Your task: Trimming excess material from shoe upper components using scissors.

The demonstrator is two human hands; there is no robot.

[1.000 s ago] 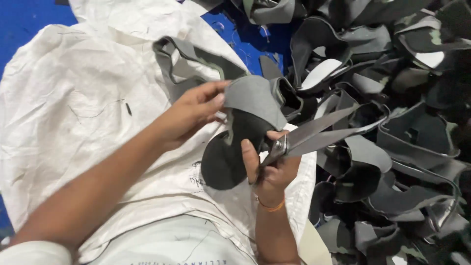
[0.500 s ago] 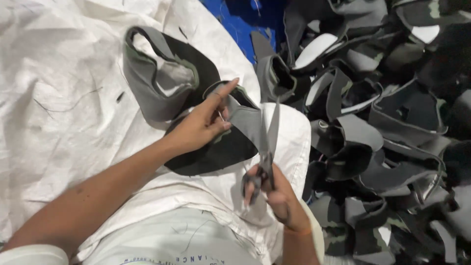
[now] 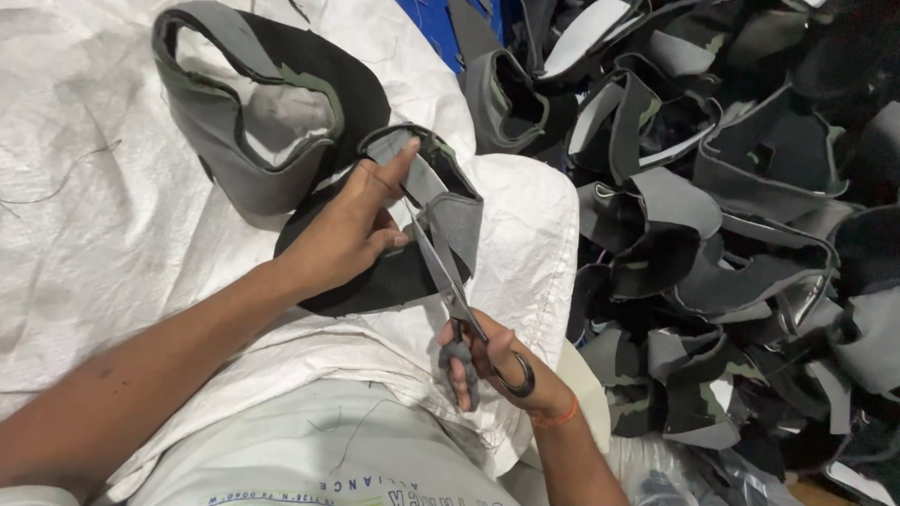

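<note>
My left hand (image 3: 352, 225) presses down on a grey and black shoe upper piece (image 3: 441, 201) that lies on a white woven sack (image 3: 112, 206). The forefinger stretches along the piece's grey strip. My right hand (image 3: 492, 370) grips a pair of scissors (image 3: 445, 276) by the handles, blades pointing up and away from me. The blades lie against the grey strip, right beside my left fingers. A second grey and black upper (image 3: 267, 103) rests on the sack just beyond the first one.
A large heap of similar grey and black shoe upper pieces (image 3: 731, 206) fills the right side. Blue sheeting (image 3: 436, 23) shows at the top between sack and heap. An orange band circles my right wrist (image 3: 553, 417).
The scissors have swung from pointing right to pointing up along the grey strip. My left hand has laid the piece flat on the sack, and the view has shifted down and left.
</note>
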